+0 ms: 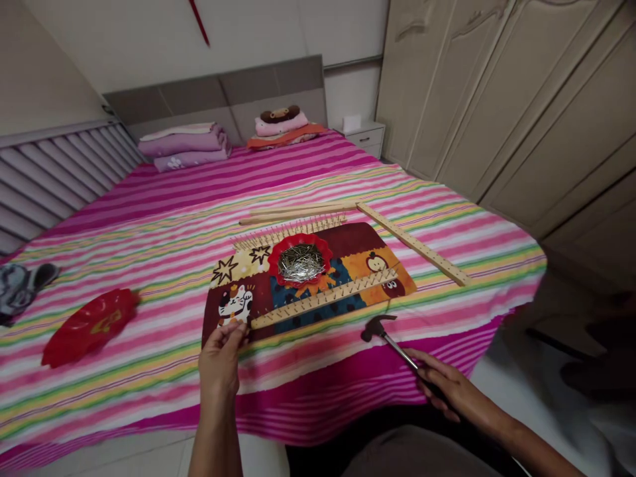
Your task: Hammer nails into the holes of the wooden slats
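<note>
My left hand (pixel 223 351) is closed in a pinch beside the left end of a wooden strip (pixel 318 298); what sits between its fingertips is too small to make out. A row of nails stands up along that strip, which lies across a patterned mat (pixel 348 245). In my right hand (pixel 442 384) is a claw hammer (pixel 397 348), gripped by its handle with the dark head over the bed's near side. On the mat, a red scalloped dish (pixel 325 255) holds a heap of loose nails (pixel 301 263).
Behind the dish lies another nail-studded strip (pixel 293 232). Further wooden strips lie at the back (pixel 298 213) and right (pixel 412 242). A red plate (pixel 92 328) rests at left on the striped bedspread (pixel 163 265). Folded bedding (pixel 191 146) sits near the headboard (pixel 223 89).
</note>
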`<state>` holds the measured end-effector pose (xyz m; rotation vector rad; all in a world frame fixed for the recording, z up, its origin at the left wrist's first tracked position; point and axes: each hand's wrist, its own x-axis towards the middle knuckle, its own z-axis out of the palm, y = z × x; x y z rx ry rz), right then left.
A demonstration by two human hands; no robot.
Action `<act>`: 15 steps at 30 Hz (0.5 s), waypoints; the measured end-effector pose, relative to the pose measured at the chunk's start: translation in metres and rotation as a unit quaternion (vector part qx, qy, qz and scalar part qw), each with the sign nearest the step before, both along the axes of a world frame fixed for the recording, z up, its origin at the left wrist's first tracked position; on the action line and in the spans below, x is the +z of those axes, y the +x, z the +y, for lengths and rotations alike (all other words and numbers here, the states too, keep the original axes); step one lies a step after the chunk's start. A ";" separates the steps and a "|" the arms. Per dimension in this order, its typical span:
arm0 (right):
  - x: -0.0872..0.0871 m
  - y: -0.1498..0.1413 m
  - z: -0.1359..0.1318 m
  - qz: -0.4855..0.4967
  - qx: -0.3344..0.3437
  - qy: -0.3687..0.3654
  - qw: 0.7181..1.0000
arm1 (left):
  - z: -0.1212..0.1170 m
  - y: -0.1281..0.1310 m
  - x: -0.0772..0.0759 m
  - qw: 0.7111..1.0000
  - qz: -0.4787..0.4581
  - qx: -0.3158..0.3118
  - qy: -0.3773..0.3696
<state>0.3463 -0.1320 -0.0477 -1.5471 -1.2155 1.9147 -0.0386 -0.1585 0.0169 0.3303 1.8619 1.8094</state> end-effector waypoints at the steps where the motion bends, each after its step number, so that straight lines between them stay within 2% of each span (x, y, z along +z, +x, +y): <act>1: 0.000 0.000 0.000 -0.001 0.000 -0.002 1.000 | 0.001 0.000 -0.005 1.000 0.007 0.000 0.000; 9: 0.000 0.000 -0.002 -0.004 -0.002 0.002 1.000 | 0.016 0.003 -0.034 0.998 0.053 -0.036 0.006; 15: 0.002 -0.002 -0.002 0.007 -0.005 0.006 1.000 | 0.014 0.007 -0.039 0.996 0.085 -0.016 -0.010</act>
